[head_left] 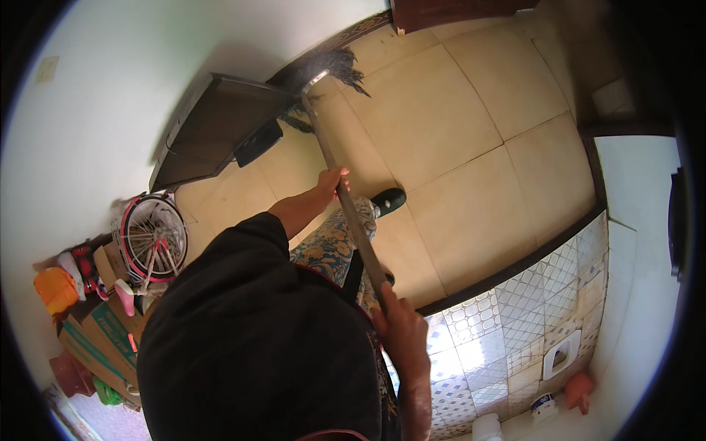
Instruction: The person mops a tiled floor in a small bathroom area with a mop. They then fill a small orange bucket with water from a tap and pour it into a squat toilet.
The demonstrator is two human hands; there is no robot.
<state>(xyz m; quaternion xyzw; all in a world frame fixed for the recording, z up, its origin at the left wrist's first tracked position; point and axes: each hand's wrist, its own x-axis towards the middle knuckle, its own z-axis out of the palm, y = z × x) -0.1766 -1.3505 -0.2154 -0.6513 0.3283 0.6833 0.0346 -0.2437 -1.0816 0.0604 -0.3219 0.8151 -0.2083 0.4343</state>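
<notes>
Both of my hands grip the long pole of a mop [323, 140]. Higher up the pole, my left hand [334, 182] is closed round it with the arm stretched forward. My right hand [401, 323] wraps the pole's near end beside my body. At the far end, the mop's dark stringy head [343, 67] lies on the tiled floor [448, 110] along the base of the white wall. Some dark strands reach in beside a dark flat panel, like a television [220, 125], which stands close to that wall. My foot in a dark shoe [388, 200] is right of the pole.
On the left are a pink-rimmed bicycle wheel [153, 237], cardboard boxes [103, 338] and an orange bag [56, 290]. A dark raised edge [515, 259] borders a patterned-tile area with a squat toilet [562, 354] at lower right. Dark furniture [456, 10] stands at the far side.
</notes>
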